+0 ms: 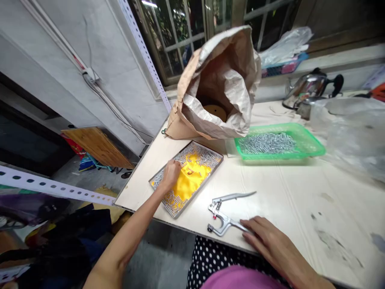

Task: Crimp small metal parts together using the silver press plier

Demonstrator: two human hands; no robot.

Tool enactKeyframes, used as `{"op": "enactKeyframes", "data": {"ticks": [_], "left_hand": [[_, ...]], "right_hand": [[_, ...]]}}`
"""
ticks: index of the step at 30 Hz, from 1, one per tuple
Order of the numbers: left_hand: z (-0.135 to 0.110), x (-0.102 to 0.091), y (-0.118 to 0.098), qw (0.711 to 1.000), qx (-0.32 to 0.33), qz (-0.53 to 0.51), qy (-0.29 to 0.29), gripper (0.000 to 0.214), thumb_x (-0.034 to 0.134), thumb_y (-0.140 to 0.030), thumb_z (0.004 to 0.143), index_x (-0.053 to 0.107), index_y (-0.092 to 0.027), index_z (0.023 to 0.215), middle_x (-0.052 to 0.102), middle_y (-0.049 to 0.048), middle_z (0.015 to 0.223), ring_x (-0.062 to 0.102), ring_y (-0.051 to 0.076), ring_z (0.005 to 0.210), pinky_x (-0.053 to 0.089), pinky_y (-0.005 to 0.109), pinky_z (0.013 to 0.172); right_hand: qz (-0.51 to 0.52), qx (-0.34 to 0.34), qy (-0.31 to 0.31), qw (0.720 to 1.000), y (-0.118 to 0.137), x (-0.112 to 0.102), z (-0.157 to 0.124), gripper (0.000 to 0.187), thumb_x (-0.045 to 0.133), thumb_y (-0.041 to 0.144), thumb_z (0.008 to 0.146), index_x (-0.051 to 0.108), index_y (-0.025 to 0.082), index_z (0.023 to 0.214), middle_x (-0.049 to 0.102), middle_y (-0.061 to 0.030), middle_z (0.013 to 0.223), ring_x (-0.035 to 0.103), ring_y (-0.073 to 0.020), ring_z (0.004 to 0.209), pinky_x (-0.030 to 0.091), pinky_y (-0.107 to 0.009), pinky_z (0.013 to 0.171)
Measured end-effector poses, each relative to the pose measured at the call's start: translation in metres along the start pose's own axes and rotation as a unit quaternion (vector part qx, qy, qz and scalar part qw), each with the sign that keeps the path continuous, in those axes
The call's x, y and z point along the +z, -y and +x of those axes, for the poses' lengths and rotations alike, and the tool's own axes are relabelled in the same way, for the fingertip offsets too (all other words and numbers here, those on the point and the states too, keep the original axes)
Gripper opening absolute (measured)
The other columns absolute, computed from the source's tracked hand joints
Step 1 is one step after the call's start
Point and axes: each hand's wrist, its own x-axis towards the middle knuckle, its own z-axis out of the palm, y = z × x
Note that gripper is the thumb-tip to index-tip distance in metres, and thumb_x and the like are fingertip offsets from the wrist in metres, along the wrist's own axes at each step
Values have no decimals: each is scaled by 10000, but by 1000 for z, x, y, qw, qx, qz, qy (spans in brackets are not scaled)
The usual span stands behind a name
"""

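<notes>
My left hand (172, 175) is in a shallow tray (201, 193), its fingers curled together over the contents. Whatever its fingertips hold, if anything, is hidden. Small silvery metal pins (192, 150) lie along the tray's edges, around a bare patch of yellow bottom (191, 180). My right hand (272, 243) rests low at the table's front edge, with the lower handle of metal snap-fastener pliers (224, 224) between thumb and fingers. The pliers lie on the table, jaws to the left and their upper handle spread away.
Behind the tray stands a large open paper sack (186, 116). A green plastic basket (309, 148) of similar metal pieces is to its right. Farther right are a metal kettle (303, 88) and clear plastic bags (357, 132). A perforated metal strip (57, 186) crosses at left.
</notes>
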Motion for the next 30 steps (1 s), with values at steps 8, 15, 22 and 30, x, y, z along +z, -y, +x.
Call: {"op": "enactKeyframes", "data": {"ticks": [8,15,22,30], "left_hand": [[-104,3,-62,882,-60,-440,160,271,659,-392,730,663,-149,850,650,5,680,537,104,505,433,217,494],[-135,36,-84,843,-129,-455,255,344,727,-454,667,691,-130,774,584,-22,571,452,75,478,343,190,468],[-128,37,-86,882,-102,-361,286,362,691,-480,682,710,-126,754,564,-26,549,428,83,481,305,204,475],[-122,33,-92,887,-98,-291,343,311,678,-446,700,638,-143,642,506,-44,481,406,82,437,302,207,444]], "right_hand": [[-71,-21,1,997,2,1,-1,255,417,205,980,658,187,1064,616,-84,882,587,-216,834,524,-367,751],[-112,-17,19,993,9,-5,-1,243,415,166,979,653,161,1031,601,-92,906,563,-204,851,482,-334,761],[-143,-28,-6,989,3,4,-3,252,415,142,972,658,160,1036,598,-88,887,536,-201,817,444,-330,721],[-155,-15,-12,988,2,8,-5,201,454,111,957,650,156,959,596,-74,889,510,-201,823,397,-323,729]]}}
